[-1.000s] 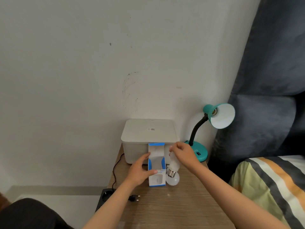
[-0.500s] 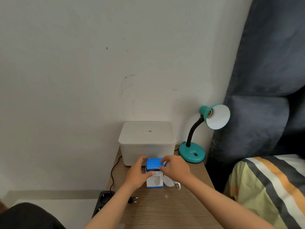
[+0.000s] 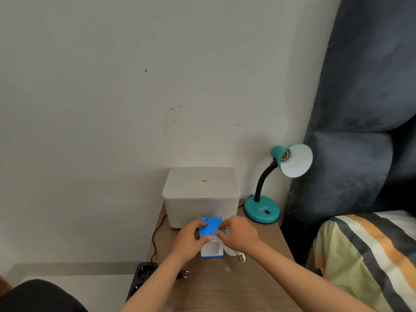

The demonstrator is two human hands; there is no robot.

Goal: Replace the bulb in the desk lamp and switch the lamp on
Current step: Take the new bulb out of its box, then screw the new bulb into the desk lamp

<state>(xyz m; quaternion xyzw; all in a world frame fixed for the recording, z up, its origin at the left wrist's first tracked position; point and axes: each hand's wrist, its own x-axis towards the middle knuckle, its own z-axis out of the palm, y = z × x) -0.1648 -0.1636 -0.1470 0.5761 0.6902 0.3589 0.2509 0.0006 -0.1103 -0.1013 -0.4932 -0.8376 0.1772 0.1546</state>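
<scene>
Lying beside the box [image 3: 211,239], a white screw-base bulb [image 3: 236,254].

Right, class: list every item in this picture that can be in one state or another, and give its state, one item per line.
bulb box: upright on the table, top flap folded shut, both hands on it
left hand: gripping the box side
right hand: pressing the flap
loose bulb: lying on the table beside the box
desk lamp: socket empty, unlit
plug: unplugged, lying on the table
power strip: sockets empty
storage bin: lid on
</scene>
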